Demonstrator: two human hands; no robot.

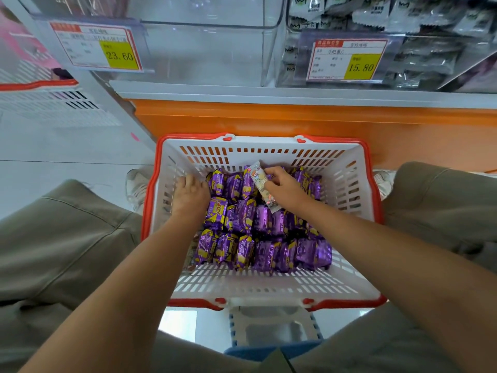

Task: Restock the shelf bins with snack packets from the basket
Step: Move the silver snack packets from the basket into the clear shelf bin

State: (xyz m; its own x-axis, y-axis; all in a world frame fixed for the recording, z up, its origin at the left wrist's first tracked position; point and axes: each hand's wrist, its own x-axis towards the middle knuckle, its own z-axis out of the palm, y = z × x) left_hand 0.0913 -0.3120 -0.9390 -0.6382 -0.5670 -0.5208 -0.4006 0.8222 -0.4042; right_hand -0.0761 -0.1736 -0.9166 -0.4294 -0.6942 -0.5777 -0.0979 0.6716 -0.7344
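Pick step. My right hand fingers clamped on white cartoon packet atop purple packets in basket. Left hand fingers dipped beside packets, cannot tell grip. Next, likely: lift to clear shelf bin.

Shop, price tags, stocked shelf bins

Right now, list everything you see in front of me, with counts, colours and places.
basket: one, white with red rim, between the knees
purple packets: many, purple and yellow, in rows inside the basket
pale packet: one, whitish with cartoon print, over the purple packets
clear bins: several, transparent, on the shelf
price tags: two, yellow and white, on the bin fronts
grey packets: many, grey and black, in the right bin
left hand: one, in the basket's left side
right hand: one, pinching the pale packet
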